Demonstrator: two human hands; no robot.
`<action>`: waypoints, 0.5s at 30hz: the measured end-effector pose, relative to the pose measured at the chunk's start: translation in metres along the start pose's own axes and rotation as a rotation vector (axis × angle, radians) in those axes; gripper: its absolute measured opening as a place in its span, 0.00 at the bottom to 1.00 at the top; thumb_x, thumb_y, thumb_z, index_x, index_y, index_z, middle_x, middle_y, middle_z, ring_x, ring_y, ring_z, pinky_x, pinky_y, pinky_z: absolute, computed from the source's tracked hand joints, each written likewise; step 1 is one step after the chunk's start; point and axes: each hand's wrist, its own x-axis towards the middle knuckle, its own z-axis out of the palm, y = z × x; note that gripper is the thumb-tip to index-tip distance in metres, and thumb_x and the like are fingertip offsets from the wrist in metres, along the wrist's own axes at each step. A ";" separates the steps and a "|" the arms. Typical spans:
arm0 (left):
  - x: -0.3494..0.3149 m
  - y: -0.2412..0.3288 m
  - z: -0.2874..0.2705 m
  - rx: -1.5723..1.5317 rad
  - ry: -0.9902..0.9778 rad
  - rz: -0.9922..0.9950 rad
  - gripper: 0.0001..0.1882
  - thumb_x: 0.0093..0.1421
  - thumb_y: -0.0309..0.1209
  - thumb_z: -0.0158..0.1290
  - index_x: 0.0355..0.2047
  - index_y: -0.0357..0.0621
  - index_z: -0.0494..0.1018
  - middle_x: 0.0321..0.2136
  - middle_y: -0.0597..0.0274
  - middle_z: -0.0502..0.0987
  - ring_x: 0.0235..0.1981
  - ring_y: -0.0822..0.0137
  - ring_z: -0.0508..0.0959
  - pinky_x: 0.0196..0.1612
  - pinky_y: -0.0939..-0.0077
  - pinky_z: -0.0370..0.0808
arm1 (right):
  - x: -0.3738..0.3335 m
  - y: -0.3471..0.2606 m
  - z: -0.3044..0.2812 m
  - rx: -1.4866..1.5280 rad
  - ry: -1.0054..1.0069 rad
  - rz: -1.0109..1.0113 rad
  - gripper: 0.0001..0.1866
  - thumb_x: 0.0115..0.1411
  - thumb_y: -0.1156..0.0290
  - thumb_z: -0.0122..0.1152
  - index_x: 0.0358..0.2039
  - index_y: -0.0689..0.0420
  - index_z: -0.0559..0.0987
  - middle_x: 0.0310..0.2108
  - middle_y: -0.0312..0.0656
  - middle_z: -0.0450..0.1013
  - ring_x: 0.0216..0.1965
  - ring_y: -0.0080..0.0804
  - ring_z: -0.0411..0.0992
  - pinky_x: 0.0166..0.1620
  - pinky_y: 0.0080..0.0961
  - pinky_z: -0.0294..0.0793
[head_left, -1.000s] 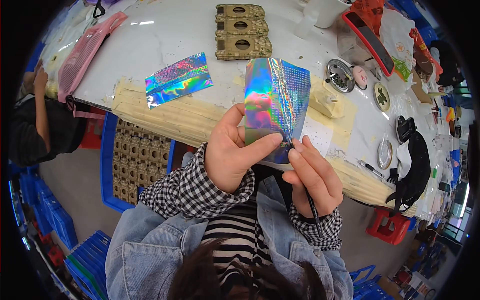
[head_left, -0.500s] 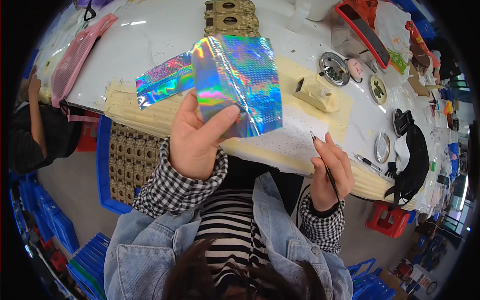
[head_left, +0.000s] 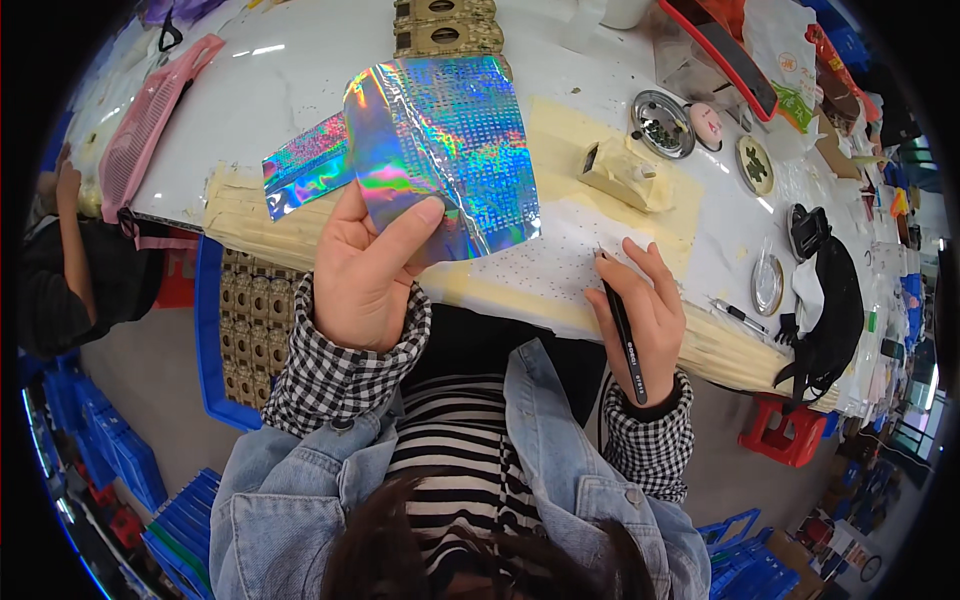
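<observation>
Head view. Your left hand is clamped on the holographic sheet, thumb flat on its near face and fingers behind. The sheet is raised over the front of the table, tilted, with a crease down its face. Your right hand is closed around a slim black tool, its pointed end directed away from you; whether the tip touches anything cannot be told. Your two hands are apart, the right one bare of the sheet.

A white paper dotted with dark specks lies between and beyond your hands, partly covered by the sheet. A holographic strip lies to the left, its right end hidden behind the sheet. Beyond the sheet stand camouflage panels in a row, the nearest partly covered.

Right of centre, note a taped block, a round metal dish holding dark bits, and a pink case beside it. A pen lies near the table's front edge. Below the table at left, a blue crate holds more patterned panels. A co-worker's arm shows at far left.
</observation>
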 end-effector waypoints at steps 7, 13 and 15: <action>0.000 -0.002 -0.001 -0.011 -0.035 -0.030 0.15 0.60 0.19 0.48 0.48 0.39 0.66 0.43 0.57 0.75 0.43 0.65 0.77 0.46 0.69 0.77 | 0.008 0.001 -0.004 -0.006 -0.063 -0.030 0.15 0.44 0.78 0.68 0.34 0.58 0.77 0.31 0.40 0.76 0.44 0.43 0.71 0.56 0.44 0.67; -0.002 -0.001 0.009 0.008 -0.005 -0.071 0.18 0.58 0.18 0.50 0.50 0.39 0.65 0.42 0.58 0.75 0.42 0.68 0.77 0.44 0.73 0.77 | 0.007 0.001 -0.007 0.069 -0.023 0.013 0.14 0.45 0.80 0.66 0.34 0.59 0.76 0.31 0.41 0.76 0.44 0.43 0.71 0.56 0.45 0.67; -0.003 -0.003 0.012 0.010 0.011 -0.066 0.18 0.58 0.18 0.50 0.50 0.38 0.65 0.43 0.57 0.75 0.43 0.67 0.77 0.45 0.72 0.76 | 0.007 0.002 -0.008 0.097 0.000 0.024 0.14 0.45 0.80 0.66 0.35 0.60 0.76 0.31 0.41 0.76 0.44 0.42 0.71 0.55 0.45 0.67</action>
